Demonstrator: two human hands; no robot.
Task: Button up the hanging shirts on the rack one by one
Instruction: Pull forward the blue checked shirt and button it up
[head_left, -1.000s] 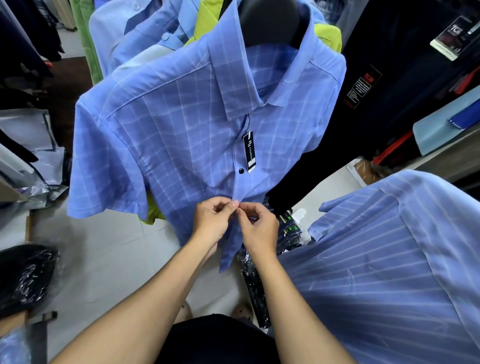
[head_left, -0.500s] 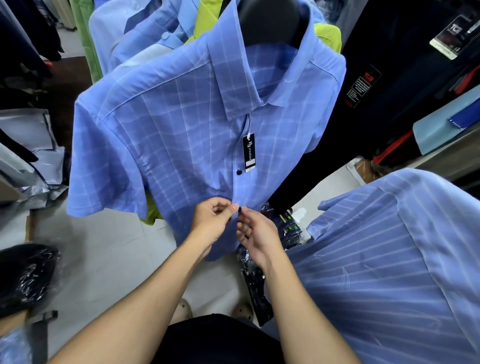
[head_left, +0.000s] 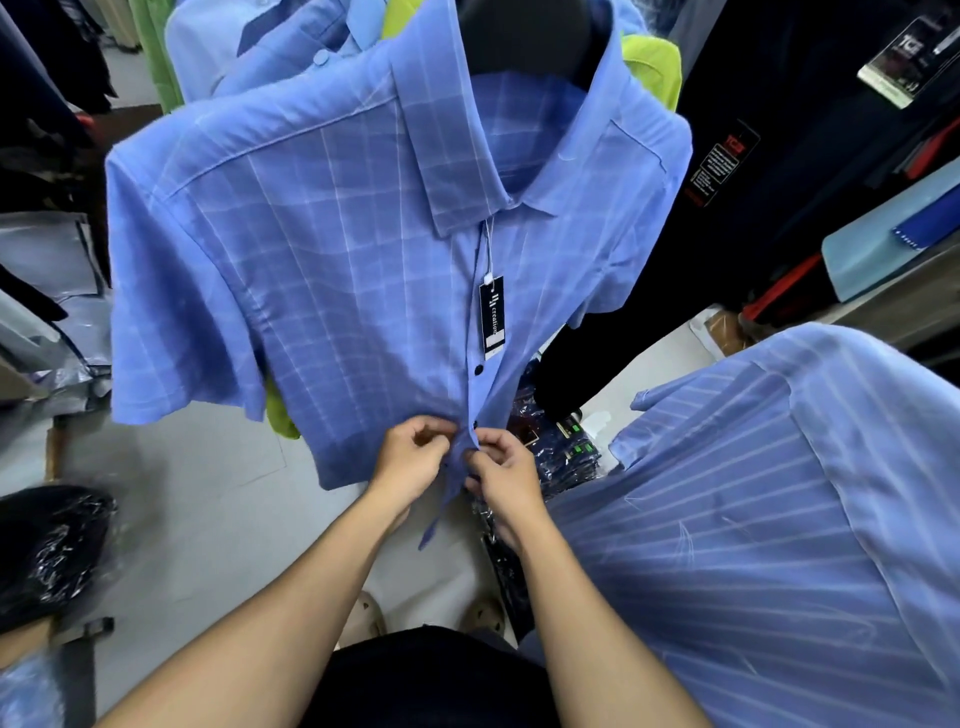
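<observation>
Evenly, softly lit from overhead; no glare, faint shadows only. Strong wide-angle bending toward edges. Slight motion blur, dark upper-right corner.

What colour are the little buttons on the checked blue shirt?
Dark, black or navy. The buttons show best in the head view, down the front of the checked shirt.

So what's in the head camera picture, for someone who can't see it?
Two bare hands, the left hand and right hand, pinch the front edges of a blue checked shirt hanging on a rack, low down near a dark button. A black tag dangles from the collar.
</observation>
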